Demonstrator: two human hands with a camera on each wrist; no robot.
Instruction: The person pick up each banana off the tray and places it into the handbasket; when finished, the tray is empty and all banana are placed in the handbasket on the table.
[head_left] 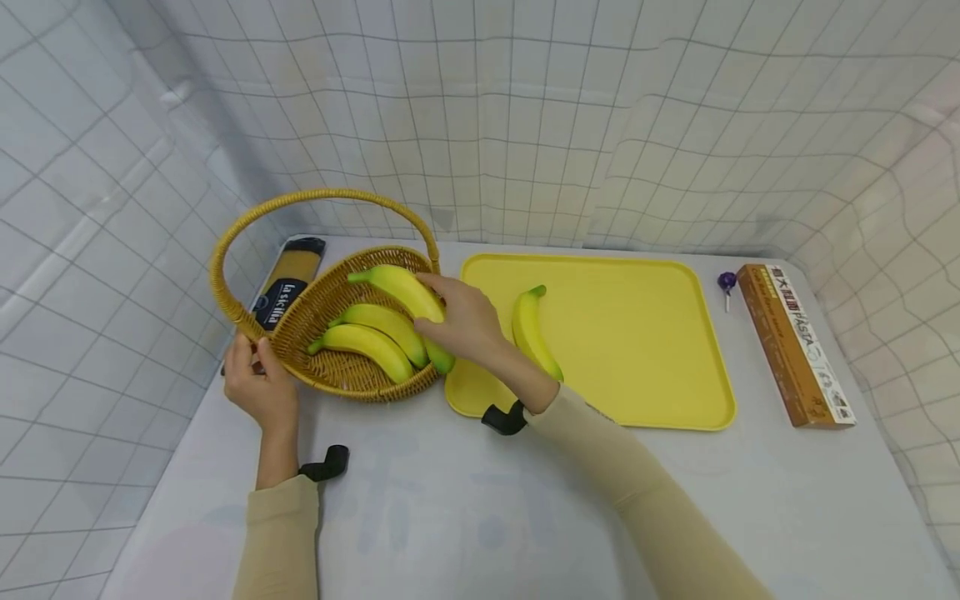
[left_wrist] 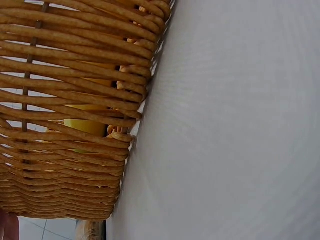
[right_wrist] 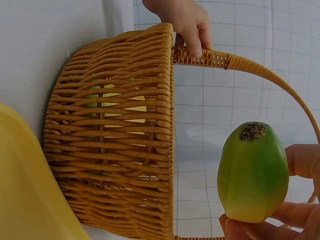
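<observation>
My right hand grips a banana over the right side of a wicker basket. The right wrist view shows that banana's green, brown-tipped end above the level of the rim, with fingers around it. Two more bananas lie inside the basket. At the basket's left end, my left hand pinches the rim by the foot of the tall handle. Only a bit of that hand shows in the left wrist view, beside the weave.
To the right of the basket lies a yellow tray with one banana on it. A dark pasta packet sits behind the basket. Further right are a purple lollipop and a pasta box. Tiled curtains surround the table.
</observation>
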